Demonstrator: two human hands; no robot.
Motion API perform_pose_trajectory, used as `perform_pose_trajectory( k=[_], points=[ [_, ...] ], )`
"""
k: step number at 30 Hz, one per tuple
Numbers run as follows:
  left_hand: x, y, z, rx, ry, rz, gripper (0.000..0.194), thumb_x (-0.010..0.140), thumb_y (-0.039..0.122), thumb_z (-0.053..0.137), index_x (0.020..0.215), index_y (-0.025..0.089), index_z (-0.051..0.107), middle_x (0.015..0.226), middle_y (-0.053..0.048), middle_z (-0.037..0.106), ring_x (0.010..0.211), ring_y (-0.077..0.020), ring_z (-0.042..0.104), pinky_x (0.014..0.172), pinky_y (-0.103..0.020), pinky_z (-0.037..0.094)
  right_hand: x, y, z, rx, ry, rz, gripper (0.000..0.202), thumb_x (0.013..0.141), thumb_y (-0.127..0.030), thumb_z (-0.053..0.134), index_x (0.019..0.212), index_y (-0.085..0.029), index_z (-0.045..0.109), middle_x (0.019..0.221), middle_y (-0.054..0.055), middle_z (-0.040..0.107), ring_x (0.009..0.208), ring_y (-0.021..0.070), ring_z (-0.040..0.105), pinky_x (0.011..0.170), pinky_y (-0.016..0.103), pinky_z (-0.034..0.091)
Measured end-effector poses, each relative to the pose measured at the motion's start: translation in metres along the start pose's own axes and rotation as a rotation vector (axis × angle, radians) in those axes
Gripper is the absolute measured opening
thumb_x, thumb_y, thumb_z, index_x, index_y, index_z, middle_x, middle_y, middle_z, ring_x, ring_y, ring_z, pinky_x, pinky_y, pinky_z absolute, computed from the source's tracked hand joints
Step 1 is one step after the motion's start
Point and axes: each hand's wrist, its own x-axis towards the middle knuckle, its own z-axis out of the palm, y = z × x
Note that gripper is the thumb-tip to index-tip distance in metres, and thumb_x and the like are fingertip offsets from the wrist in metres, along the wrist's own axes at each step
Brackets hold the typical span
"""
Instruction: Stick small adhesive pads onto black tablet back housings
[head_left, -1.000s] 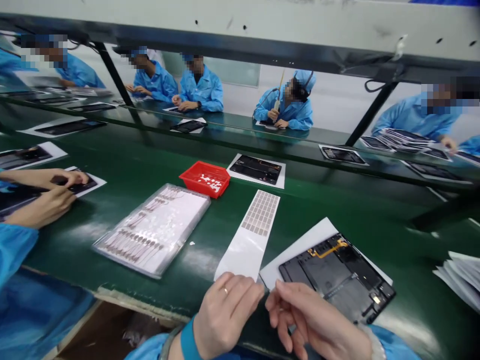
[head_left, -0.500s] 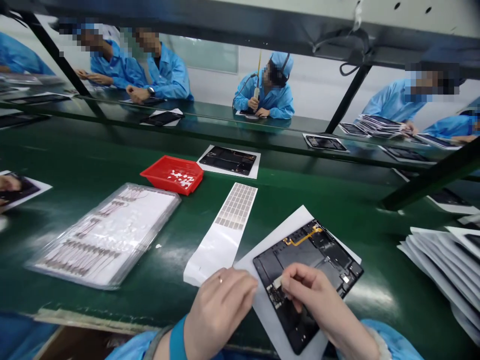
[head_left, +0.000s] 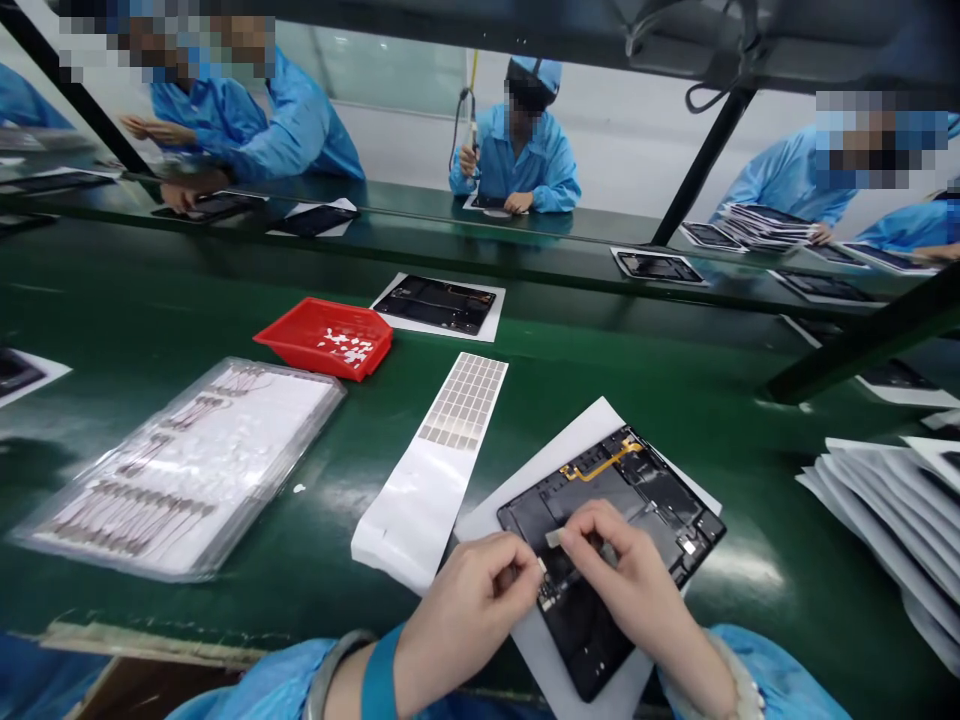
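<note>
Pinching, right hand: grip narrow, thumb and forefinger closed on a small pale tab, over the left part of the dark device; cannot tell whether touching the surface beneath.

Left hand: wearing a blue band at the wrist, lower middle of the frame; grip narrow, tips drawn together at the left edge of the dark device; tiny white bit showing there, cannot tell whether held.

Dark device: lying open and turned at an angle, lower right of centre, on a white sheet; partly covered by both hands.

Orange ribbon: running along the upper part of the dark device.

Label strip: lying on the green counter at mid-frame, with rows of small grey rectangles at the far end, plain white at the near end.

Red tray: left of centre, holding loose white bits.

Clear tray: lower left, holding thin wired parts in rows.

Second device: resting on its own paper, upper middle, just beside the red tray.

Paper stack: fanned out at the right edge.

Co-worker: seated at top centre in blue, gripping an upright corded tool.
</note>
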Motion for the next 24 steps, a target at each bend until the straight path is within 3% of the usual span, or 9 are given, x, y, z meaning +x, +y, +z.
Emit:
perform_pose_trajectory(
  k=[3, 8, 15, 18, 24],
  points=[
    [0.0, -0.002, -0.004, 0.05, 0.019, 0.043, 0.019, 0.085, 0.021, 0.045, 0.068, 0.018, 0.055, 0.062, 0.004, 0.049, 0.055, -0.01, 0.046, 0.053, -0.021, 0.034, 0.005, 0.007, -0.001, -0.031, 0.022, -0.01, 0.026, 0.085, -0.039, 0.054, 0.066, -0.021, 0.058, 0.074, 0.003, 0.059, 0.081, 0.0197, 0.051, 0.076, 0.033, 0.04],
    [0.001, -0.006, -0.005, 0.067, 0.038, 0.103, 0.022, 0.091, 0.024, 0.042, 0.08, 0.02, 0.06, 0.075, 0.001, 0.058, 0.067, -0.012, 0.054, 0.064, -0.023, 0.04, 0.007, 0.007, 0.0, 0.087, -0.058, 0.137, 0.033, 0.081, -0.047, 0.056, 0.061, -0.021, 0.058, 0.069, 0.002, 0.057, 0.077, 0.0194, 0.05, 0.075, 0.033, 0.039],
    [0.008, 0.0, -0.002, -0.117, -0.033, -0.029, 0.032, 0.092, 0.031, 0.04, 0.069, 0.018, 0.059, 0.067, 0.001, 0.057, 0.066, -0.0123, 0.054, 0.063, -0.022, 0.04, 0.004, 0.0, 0.004, 0.094, -0.083, 0.137, 0.035, 0.081, -0.048, 0.055, 0.062, -0.02, 0.06, 0.07, 0.002, 0.056, 0.079, 0.0197, 0.05, 0.076, 0.033, 0.038],
    [0.011, -0.001, 0.0, -0.21, -0.052, -0.097, 0.034, 0.091, 0.035, 0.041, 0.067, 0.017, 0.057, 0.059, 0.003, 0.049, 0.059, -0.0112, 0.047, 0.057, -0.021, 0.037, 0.003, 0.003, 0.006, 0.046, -0.065, 0.096, 0.033, 0.083, -0.046, 0.054, 0.063, -0.02, 0.06, 0.07, 0.002, 0.057, 0.08, 0.0201, 0.051, 0.077, 0.034, 0.038],
    [0.013, -0.007, 0.004, -0.204, -0.071, -0.168, 0.029, 0.083, 0.036, 0.05, 0.063, 0.016, 0.052, 0.057, 0.004, 0.041, 0.057, -0.0107, 0.039, 0.054, -0.022, 0.032, -0.001, 0.005, 0.008, 0.029, -0.045, 0.039, 0.028, 0.084, -0.041, 0.055, 0.064, -0.021, 0.057, 0.072, 0.002, 0.057, 0.08, 0.0192, 0.052, 0.076, 0.033, 0.04]
  ],
)
